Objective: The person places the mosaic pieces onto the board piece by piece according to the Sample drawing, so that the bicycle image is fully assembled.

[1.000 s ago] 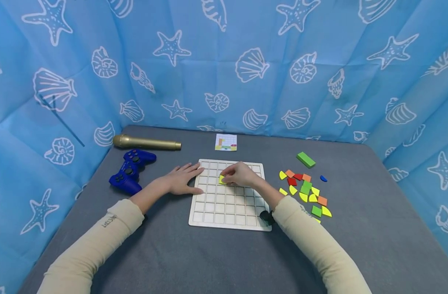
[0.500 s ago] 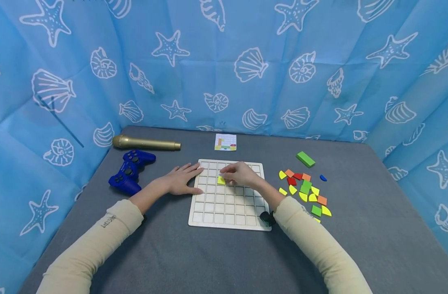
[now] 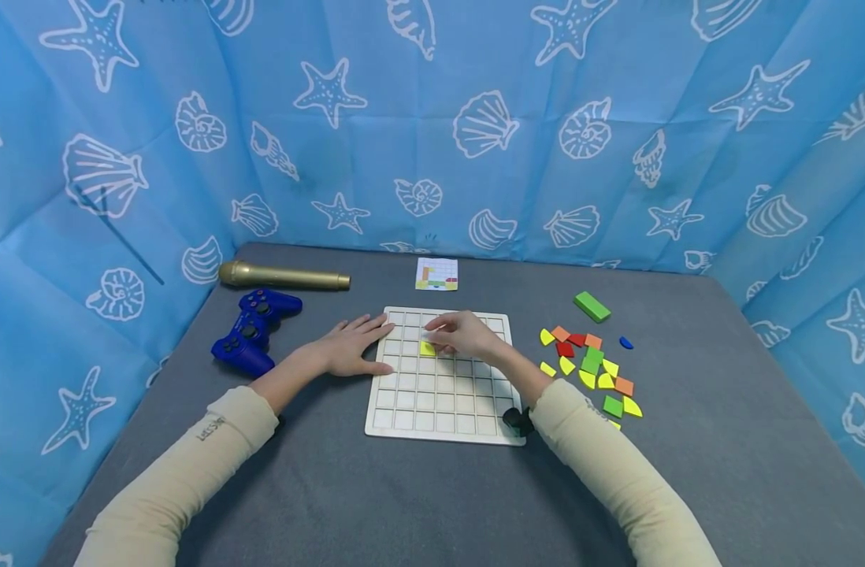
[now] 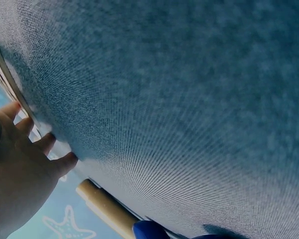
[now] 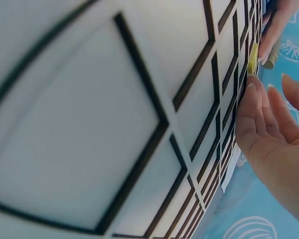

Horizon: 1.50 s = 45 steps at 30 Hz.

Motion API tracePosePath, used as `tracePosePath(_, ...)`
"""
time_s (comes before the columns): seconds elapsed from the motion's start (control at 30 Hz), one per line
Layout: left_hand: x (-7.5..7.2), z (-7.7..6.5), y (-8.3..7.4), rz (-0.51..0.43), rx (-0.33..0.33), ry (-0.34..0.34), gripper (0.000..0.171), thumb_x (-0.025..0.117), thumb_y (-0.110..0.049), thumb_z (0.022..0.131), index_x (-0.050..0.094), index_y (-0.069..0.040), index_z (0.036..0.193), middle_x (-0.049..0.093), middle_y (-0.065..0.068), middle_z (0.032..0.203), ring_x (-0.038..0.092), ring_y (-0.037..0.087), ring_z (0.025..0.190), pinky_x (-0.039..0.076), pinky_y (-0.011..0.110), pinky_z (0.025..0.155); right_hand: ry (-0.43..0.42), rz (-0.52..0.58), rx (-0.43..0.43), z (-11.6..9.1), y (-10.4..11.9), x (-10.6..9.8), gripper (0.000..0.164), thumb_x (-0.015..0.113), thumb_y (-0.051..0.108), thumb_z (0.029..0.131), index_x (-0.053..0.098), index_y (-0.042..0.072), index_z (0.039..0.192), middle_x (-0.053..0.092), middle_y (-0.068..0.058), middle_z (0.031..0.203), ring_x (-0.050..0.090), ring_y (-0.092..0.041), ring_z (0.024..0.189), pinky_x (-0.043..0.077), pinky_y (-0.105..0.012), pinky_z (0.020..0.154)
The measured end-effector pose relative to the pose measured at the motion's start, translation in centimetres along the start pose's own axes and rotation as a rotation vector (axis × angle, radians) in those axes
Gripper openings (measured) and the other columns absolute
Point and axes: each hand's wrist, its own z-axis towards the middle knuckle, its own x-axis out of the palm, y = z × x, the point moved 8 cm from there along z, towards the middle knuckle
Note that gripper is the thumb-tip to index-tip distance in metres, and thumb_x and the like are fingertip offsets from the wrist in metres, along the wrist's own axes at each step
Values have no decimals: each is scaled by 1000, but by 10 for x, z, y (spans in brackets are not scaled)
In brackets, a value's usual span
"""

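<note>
A pale square board (image 3: 421, 402) with a grid of raised lines lies mid-table. My left hand (image 3: 347, 346) rests at its left edge with fingers spread. In the left wrist view, the fingers (image 4: 45, 142) of that hand are stretched out along the board's edge. A small yellow piece (image 3: 428, 348) lies on a square in the board's upper left part. My right hand (image 3: 464, 337) hovers close over the board beside this piece. The right wrist view has the yellow piece (image 5: 253, 59) just beyond the fingertips, with the fingers loosely bent and nothing between them.
Right of the board lie several yellow, red, orange and green pieces (image 3: 592, 360), a longer green block (image 3: 592, 306) and a blue piece (image 3: 626, 343). A patterned card (image 3: 436, 274) lies behind the board. A gold microphone (image 3: 284, 276) and blue game controller (image 3: 255, 331) sit left.
The right hand's fingers have let go of the yellow piece, which now shows more fully on its square. My left hand has stayed at the board's edge.
</note>
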Motion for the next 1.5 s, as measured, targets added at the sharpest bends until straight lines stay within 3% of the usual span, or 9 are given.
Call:
tracePosePath(0.13,1,0,1,-8,1,3,89,50,-66,88,15,-19,155,6,6,159,5,34,143,7,60,109,62,79,13,-2,-4,-1,32,58,14,97,59,0,126,67,-11,104,65,-20,93,52,-31,77)
tracePosePath(0.3,2,0,1,-16,17,-5,88,51,-64,88,16,-18,155,7,6,159,5,35,143,6,60,109,175,276,46,-6,-11,-6,40,50,14,101,46,-3,137,59,-20,122,58,-28,111,46,-38,94)
tracePosePath(0.47,1,0,2,-6,28,-15,88,50,-64,89,15,-17,155,6,7,159,4,35,143,7,60,109,201,375,57,-13,-19,-22,42,40,19,105,40,-5,140,52,-25,130,56,-30,114,42,-40,98)
tracePosePath(0.73,-2,0,3,-4,27,-19,88,51,-64,89,16,-17,155,7,7,159,5,34,143,8,60,108,151,421,65,-33,-36,-67,54,37,33,105,35,-6,143,46,-28,133,60,-22,105,40,-42,100)
tracePosePath(0.9,-2,0,2,-9,32,-16,87,52,-62,90,16,-17,155,6,7,159,4,34,143,7,60,109,78,443,60,-50,-48,-102,58,34,37,105,31,-5,145,40,-30,136,54,-28,116,36,-43,103)
tracePosePath(1.07,-1,1,1,-17,43,-19,88,51,-64,89,16,-16,155,6,8,159,4,35,143,7,61,108,22,507,69,-70,-61,-135,63,34,40,104,25,-4,147,52,-20,126,54,-25,116,33,-42,105)
tracePosePath(1.23,0,1,2,-18,45,-15,89,49,-66,89,15,-16,155,6,8,159,4,35,143,6,60,109,-20,657,52,-85,-73,-166,43,38,36,103,49,6,131,64,-6,106,62,-17,102,41,-34,99)
tracePosePath(1.37,0,0,1,-20,46,-13,88,51,-64,89,15,-17,155,6,7,159,4,34,143,6,60,109,-49,680,33,-93,-87,-189,32,39,33,103,63,14,111,66,-4,102,64,-15,99,43,-32,96)
tracePosePath(1.5,0,0,1,-12,47,-15,88,51,-64,89,15,-17,155,6,7,159,4,34,143,7,60,109,-92,582,76,-98,-106,-203,43,40,38,102,52,7,130,65,-2,108,62,-13,103,38,-34,101)
